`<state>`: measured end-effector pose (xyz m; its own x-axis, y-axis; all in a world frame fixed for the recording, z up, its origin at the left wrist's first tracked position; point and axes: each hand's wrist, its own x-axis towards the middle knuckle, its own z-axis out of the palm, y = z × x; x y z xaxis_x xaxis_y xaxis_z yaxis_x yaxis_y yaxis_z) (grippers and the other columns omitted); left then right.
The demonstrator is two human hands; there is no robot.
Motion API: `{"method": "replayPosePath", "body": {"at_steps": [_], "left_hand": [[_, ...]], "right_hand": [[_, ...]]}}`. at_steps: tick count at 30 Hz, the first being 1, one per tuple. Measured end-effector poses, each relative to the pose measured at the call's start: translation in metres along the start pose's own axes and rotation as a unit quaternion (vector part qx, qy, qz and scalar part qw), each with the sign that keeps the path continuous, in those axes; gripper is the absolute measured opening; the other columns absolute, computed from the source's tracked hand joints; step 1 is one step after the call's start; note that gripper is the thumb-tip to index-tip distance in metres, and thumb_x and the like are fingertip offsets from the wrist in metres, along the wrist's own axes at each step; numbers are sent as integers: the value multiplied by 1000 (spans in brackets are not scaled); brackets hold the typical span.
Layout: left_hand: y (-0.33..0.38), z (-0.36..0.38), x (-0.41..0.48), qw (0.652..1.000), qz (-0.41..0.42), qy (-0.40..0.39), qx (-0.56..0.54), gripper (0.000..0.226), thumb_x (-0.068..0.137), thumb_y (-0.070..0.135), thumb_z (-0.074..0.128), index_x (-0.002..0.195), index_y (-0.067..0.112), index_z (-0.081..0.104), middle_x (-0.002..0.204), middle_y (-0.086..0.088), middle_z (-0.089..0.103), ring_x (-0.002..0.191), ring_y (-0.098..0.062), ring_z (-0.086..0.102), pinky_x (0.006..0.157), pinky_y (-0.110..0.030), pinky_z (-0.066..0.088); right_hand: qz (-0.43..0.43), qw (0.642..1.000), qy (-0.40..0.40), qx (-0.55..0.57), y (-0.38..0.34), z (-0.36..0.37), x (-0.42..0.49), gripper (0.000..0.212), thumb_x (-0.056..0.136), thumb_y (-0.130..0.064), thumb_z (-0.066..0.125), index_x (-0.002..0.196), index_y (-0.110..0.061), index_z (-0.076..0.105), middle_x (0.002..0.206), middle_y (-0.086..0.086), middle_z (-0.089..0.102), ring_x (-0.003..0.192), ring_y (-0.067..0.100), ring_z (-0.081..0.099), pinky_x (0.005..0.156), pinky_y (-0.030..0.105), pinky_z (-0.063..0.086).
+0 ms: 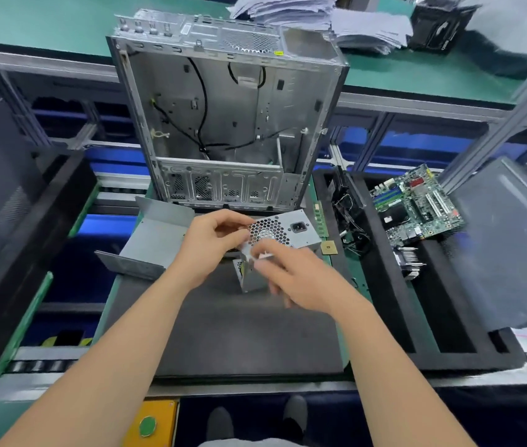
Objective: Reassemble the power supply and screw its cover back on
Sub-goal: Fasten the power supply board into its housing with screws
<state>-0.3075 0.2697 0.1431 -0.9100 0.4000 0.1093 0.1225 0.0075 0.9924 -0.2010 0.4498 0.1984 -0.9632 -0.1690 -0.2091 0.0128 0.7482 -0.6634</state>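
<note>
Here, power supply (287, 235) between both hands, left hand (213, 240) gripping its grille edge, right hand (300, 279) blurred, grasp unclear.

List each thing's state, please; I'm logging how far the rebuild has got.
power supply: uncovered, held in hand
cover: off, lying left of it
computer case: open, upright, no board inside
motherboard: out, resting on the right-hand tray
left hand: grips the power supply
right hand: at its near corner, blurred, grip unclear

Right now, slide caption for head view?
Over the black mat, left hand grips the power supply, right hand at its edge; open case behind.
</note>
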Motion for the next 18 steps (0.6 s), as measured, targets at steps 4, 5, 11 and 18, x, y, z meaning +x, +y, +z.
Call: {"method": "replayPosePath", "body": {"at_steps": [4, 5, 11, 18], "left_hand": [[-1, 1, 3, 997, -12, 14, -77, 29, 83, 2, 80, 95, 29, 76, 89, 4, 71, 89, -20, 68, 87, -39, 59], [-1, 2, 3, 996, -11, 20, -90, 27, 80, 8, 81, 93, 31, 75, 89, 4, 70, 91, -23, 69, 87, -39, 59], [-1, 11, 4, 990, -5, 55, -130, 23, 77, 16, 84, 93, 25, 70, 91, 2, 70, 100, -29, 75, 81, -29, 58], [0, 20, 7, 990, -9, 100, -100, 26, 75, 18, 85, 94, 26, 69, 91, 2, 71, 94, -27, 75, 83, -30, 59]], "right_hand": [[2, 991, 135, -9, 0, -31, 12, 12, 107, -41, 45, 111, -45, 56, 74, 2, 65, 74, 23, 60, 72, 42, 56], [4, 990, 143, -16, 2, -36, 16, 14, 107, -39, 47, 112, -44, 58, 73, 1, 64, 76, 22, 60, 73, 41, 55], [-8, 991, 108, -82, 12, -46, 35, 20, 105, -36, 51, 116, -43, 66, 70, -11, 60, 71, 10, 58, 70, 39, 54], [-51, 991, 75, -102, 25, -54, 50, 22, 104, -40, 51, 120, -46, 65, 79, -19, 61, 84, 9, 59, 83, 41, 56]]}}
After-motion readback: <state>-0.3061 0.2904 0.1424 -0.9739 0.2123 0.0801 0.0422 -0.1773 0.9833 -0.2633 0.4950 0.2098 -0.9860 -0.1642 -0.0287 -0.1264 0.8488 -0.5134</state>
